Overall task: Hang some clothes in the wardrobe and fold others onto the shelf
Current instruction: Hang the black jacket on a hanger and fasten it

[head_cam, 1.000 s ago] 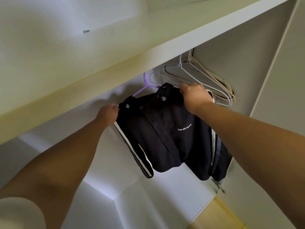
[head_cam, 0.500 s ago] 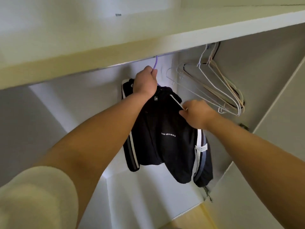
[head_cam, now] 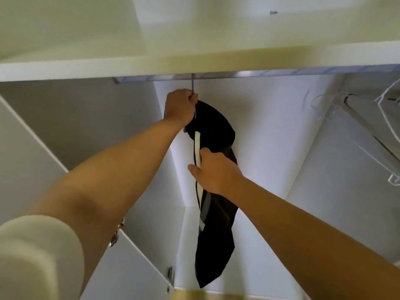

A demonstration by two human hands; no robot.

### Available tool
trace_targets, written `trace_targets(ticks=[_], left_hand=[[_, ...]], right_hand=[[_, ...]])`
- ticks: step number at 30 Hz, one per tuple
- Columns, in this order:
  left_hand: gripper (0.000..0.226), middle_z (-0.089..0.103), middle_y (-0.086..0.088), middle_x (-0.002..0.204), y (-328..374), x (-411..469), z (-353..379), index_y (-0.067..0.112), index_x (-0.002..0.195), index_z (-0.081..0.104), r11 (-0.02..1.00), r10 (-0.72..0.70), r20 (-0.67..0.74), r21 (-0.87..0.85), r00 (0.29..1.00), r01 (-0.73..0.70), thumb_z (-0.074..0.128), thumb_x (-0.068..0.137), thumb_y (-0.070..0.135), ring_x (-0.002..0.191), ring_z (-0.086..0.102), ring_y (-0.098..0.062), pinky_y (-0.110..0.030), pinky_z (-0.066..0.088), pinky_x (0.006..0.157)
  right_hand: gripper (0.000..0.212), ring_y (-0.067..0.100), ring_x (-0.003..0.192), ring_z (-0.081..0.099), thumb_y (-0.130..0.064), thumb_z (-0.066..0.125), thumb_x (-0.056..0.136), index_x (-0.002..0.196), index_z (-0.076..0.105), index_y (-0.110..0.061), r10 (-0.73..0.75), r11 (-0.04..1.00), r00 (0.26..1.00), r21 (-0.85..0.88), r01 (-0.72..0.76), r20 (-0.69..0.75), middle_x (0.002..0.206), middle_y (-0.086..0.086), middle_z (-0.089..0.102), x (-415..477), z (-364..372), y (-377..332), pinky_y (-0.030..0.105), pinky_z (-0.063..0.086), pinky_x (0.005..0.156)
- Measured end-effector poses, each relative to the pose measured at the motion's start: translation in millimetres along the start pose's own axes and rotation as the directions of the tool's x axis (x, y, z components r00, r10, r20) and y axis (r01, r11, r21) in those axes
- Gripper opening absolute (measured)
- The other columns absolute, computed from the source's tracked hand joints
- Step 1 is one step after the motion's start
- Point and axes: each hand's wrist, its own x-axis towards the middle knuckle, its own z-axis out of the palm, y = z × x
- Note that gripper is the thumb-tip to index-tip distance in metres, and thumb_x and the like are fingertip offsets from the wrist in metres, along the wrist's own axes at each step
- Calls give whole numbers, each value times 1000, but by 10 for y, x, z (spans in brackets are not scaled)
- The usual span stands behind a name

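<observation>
Just under the rail (head_cam: pixel 238 74), the left hand (head_cam: pixel 180 107) is clenched in a fist round the neck of a purple hanger (head_cam: pixel 192 84). The hanger's thin stem rises out of the top of the fist to the rail. Whether the hook sits over the rail cannot be told, since the front edge of the shelf board (head_cam: pixel 194 63) right above the rail hides its tip. The knuckles face the camera, and the fingers are curled tight against the collar of the black jacket (head_cam: pixel 216 239). The jacket hangs straight down from the rail on that hanger, turned almost edge-on, with a white stripe (head_cam: pixel 197 146) running down its near side. Further below the rail, the right hand (head_cam: pixel 214 169) grasps the jacket at that striped edge. Its thumb lies across the near side of the cloth, and its fingers are wrapped round behind the cloth and hidden from view. Both forearms reach up toward the rail, and the left upper arm wears a cream sleeve (head_cam: pixel 36 256). Far along the rail to the right of the jacket and well apart from it, a bunch of empty pale hangers (head_cam: pixel 368 126) hangs at a slant.
</observation>
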Motion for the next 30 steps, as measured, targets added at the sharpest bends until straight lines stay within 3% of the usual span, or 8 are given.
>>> trace_targets(ticks=[3,9,15,18,23,25,27,30], left_hand=[[35,73,-9,97,-242,12,-291,8,93,75,990,-91,-73,103,993,98,48,102,28,88,65,-20,-21,37,71],[30,72,-12,90,-557,85,-716,7,91,74,941,-242,-174,196,955,274,53,101,26,85,67,-23,-25,42,61],[39,72,-12,104,-744,82,-1032,6,101,73,822,-288,-211,446,934,354,43,103,30,99,67,-26,-34,48,82],[37,69,-13,115,-730,92,-1067,4,110,68,797,-294,-196,491,936,353,43,103,29,108,65,-27,-33,48,85],[28,58,-24,128,-464,13,-946,-7,123,55,661,-238,-104,711,966,240,40,102,4,119,56,-39,-42,42,99],[25,62,-20,121,-206,-80,-776,0,117,60,634,-141,-33,764,989,116,44,102,10,111,60,-38,-41,44,89],[23,65,-12,109,47,-202,-485,9,101,63,719,-57,115,694,992,-39,47,101,26,92,63,-29,-32,41,71],[37,69,-6,95,383,-381,165,8,83,62,901,-45,385,414,922,-129,49,98,40,76,61,-21,-30,47,65]], right_hand=[[39,20,67,58,-48,44,101,112,45,-11,-79,996,996,-36,80,36,76,0,50,97,182,-350,34,51,58],[40,19,64,56,-49,44,101,111,47,-10,-158,987,984,16,158,77,73,1,49,335,459,-935,31,42,50],[43,26,80,64,-48,41,103,121,44,-9,-181,983,978,7,181,104,99,12,64,522,652,-1287,35,50,59],[47,25,78,66,-52,37,102,121,43,-10,-193,981,977,-7,194,88,94,10,63,546,721,-1343,39,58,65],[61,26,80,65,-62,21,101,133,42,-14,-216,974,970,92,206,113,96,8,65,498,723,-1066,40,56,70],[61,29,90,66,-61,19,102,137,43,-16,-147,986,984,97,138,97,105,9,66,454,707,-759,41,55,78],[58,30,94,64,-58,21,103,133,47,-16,-14,993,998,119,6,66,106,10,66,395,680,-359,44,54,83],[49,31,99,64,-51,28,104,128,52,-14,289,926,957,261,-274,-22,111,11,66,226,568,316,42,53,87]])
